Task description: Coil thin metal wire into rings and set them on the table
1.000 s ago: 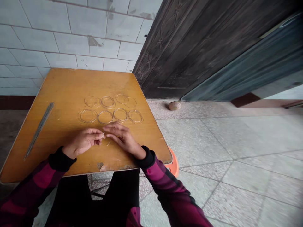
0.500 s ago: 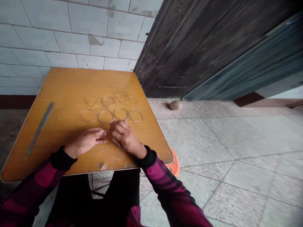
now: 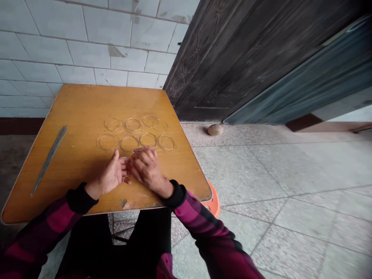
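A thin wire ring shows in part between my two hands, the rest of it covered by fingers. My right hand is closed with bent fingers on its right side. From the left, my left hand reaches to the ring with palm turned inward, thumb raised and fingers apart, the wire passing by its fingertips. Just beyond my hands lie several coiled wire rings in two rows, among them a darker ring and a ring at the right end.
A bundle of straight grey wires lies at the left of the wooden table. Behind stands a tiled wall. A dark wooden door, a round stone-like object and an orange stool are to the right.
My left thumb has lifted off the wire and the hand has turned palm inward, its fingers spreading. My right hand has shifted slightly left. The loose wire end below the hands no longer shows.
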